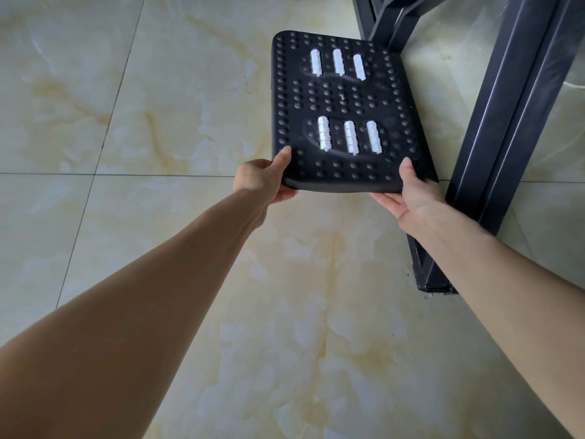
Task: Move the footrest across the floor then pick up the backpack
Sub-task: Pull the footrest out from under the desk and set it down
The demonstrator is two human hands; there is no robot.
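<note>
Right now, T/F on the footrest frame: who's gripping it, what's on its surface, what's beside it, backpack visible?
1. Both hands grip the footrest at its near edge: left hand, right hand. True.
2. The footrest carries six white rollers in two groups of three. True.
3. A backpack lies on the floor beside the footrest. False: no backpack is in view.
4. The dark frame stands left of the footrest. False: it stands on the right.
</note>
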